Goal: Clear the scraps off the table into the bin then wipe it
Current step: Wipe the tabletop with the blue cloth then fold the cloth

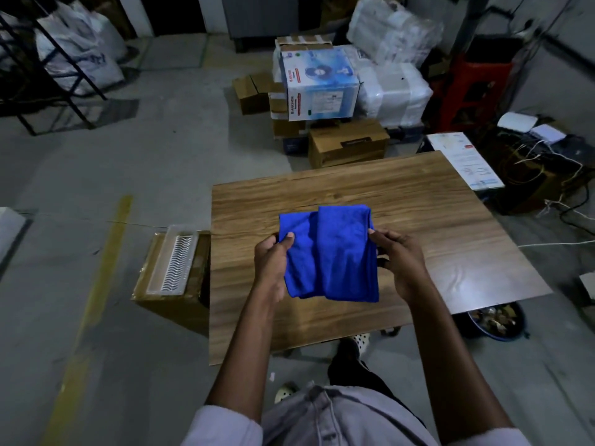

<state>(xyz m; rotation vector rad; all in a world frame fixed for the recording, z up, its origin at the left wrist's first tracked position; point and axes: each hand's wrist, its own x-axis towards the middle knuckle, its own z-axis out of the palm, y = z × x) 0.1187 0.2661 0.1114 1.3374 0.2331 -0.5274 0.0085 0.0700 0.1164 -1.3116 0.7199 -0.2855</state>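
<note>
Now L hand (272,265), R hand (402,262) grip 1 cloth (335,252); prob. folded.

The table (418,201) hides part of the bin (497,321), and the cloth (335,252) hides fingers of the left hand (272,262).

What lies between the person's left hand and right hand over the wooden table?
In the head view, only the folded blue cloth spans between the left hand and right hand; both grip its side edges over the wooden table.
</note>
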